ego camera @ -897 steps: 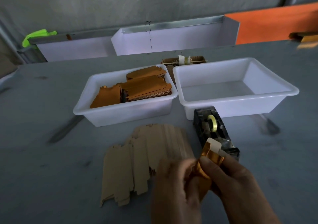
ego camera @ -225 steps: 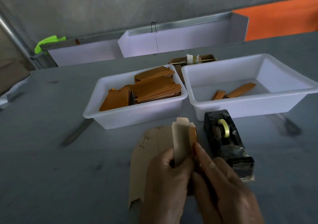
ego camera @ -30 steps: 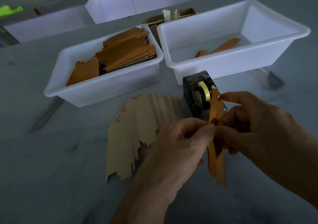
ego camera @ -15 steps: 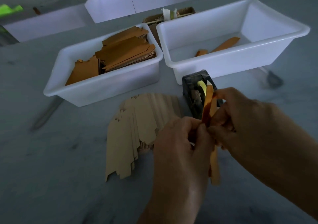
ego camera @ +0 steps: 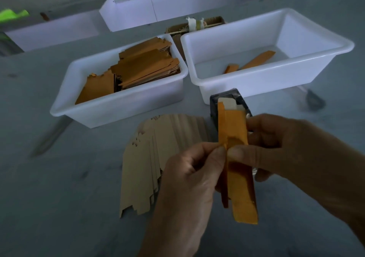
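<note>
**Folded orange carton pinched between both hands**

The narrow orange carton [ego camera: 235, 126] stands nearly upright above the desk [ego camera: 59, 197], held between the two hands. Its pale inner flap shows at the top end, and its lower end hangs below the palms. The left hand [ego camera: 189, 177] pinches the carton's left edge between thumb and forefinger, with the other fingers curled in. The right hand [ego camera: 280, 148] grips it from the other side, thumb pressed on the front face and fingers wrapped behind.

Just beyond the hands, partly hidden by the carton, sits a black tape dispenser [ego camera: 240, 98]. To the left of the left hand a fan of beige flat blanks [ego camera: 158, 158] lies on the desk. Farther out stand two white tubs. The left tub [ego camera: 118, 106] holds stacked orange blanks, and the right tub [ego camera: 256, 83] holds two folded orange pieces [ego camera: 258, 59].
</note>
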### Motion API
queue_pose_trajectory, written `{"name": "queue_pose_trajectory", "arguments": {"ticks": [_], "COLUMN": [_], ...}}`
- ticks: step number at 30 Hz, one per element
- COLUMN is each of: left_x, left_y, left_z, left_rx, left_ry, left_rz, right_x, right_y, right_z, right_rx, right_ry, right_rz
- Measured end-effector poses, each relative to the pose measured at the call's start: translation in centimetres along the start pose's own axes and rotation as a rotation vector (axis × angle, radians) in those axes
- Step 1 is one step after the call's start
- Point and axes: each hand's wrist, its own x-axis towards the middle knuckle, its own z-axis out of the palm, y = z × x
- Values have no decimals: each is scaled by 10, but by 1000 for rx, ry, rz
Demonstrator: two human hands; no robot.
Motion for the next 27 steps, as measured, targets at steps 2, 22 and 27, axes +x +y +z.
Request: {"name": "queue_pose_trajectory", "arguments": {"ticks": [2, 22, 27], "left_x": [0, -18, -17], "left_y": [0, -64, -43], "left_z": [-1, -77, -59], "left_rx": [30, 1218, 1304], "left_ry": [15, 432, 357], "left_rz": [10, -87, 119], "right_x": [8, 167, 94], "right_y": [4, -30, -35], "right_z": [1, -69, -17], "right_rx": [36, -537, -20], "right_ry": [-62, 616, 381], "right_rz": [1, 161, -135]}}
